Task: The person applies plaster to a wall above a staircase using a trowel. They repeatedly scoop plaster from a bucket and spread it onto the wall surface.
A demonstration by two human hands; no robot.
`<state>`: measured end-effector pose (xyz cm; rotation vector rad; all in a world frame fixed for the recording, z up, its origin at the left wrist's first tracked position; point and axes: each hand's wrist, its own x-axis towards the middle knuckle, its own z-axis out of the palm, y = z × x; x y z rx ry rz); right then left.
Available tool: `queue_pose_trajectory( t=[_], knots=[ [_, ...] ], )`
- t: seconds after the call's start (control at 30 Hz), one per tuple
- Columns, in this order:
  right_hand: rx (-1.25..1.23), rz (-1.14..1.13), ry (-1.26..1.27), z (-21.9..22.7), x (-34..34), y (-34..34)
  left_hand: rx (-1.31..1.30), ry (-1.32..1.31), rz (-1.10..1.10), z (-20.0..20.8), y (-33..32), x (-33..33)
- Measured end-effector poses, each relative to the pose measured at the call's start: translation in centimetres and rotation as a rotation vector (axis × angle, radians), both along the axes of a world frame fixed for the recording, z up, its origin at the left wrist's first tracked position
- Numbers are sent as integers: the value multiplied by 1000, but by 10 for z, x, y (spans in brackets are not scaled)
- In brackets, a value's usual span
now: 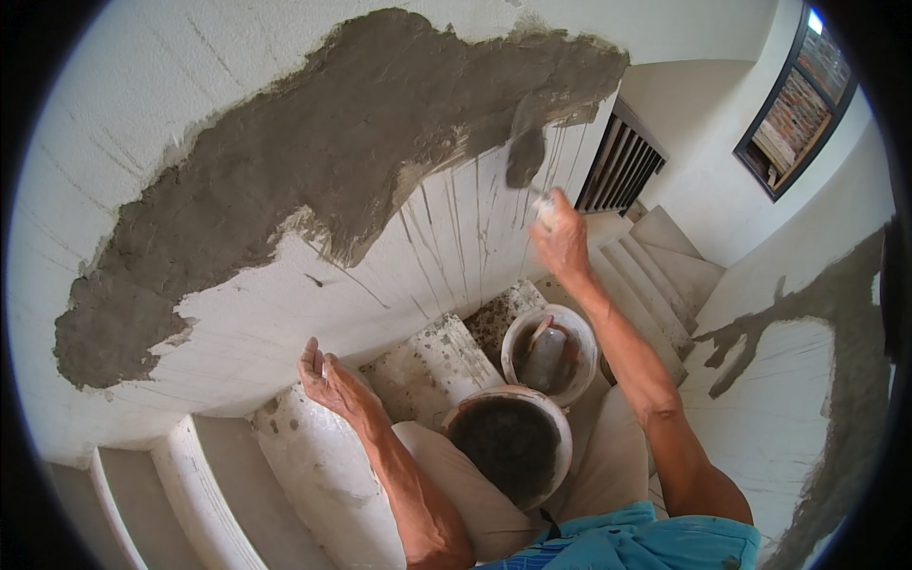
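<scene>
Fingers [560, 226] of right hand [562, 242] wrapped round trowel [525, 152] handle, blade on the grey plaster patch [313, 161]. Left hand [328, 380] open, fingers loosely spread, below the patch. Judged: keep blade flat, press evenly along the patch's edge.

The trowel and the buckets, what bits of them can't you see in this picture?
Head view:
- Trowel: handle hidden inside the right hand; blade caked with grey mortar and blurred.
- Near bucket: lower part hidden behind the person's lap.
- Far bucket: near rim covered by the near bucket; the tool inside is too murky to name.
- Left hand: open, empty, seen edge-on, palm hard to see.
</scene>
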<state>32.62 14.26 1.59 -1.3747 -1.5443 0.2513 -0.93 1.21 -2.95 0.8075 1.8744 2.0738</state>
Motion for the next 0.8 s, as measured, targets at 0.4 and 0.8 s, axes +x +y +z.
queue_pose_trajectory(
  t=[0.4,0.8],
  knots=[
    [-9,82,-127,-25,-2,-7,21,3,-30,-5,-1,-3],
    [240,-243,-114,26,51,31,0,47,-22,-2,0,0]
  ],
)
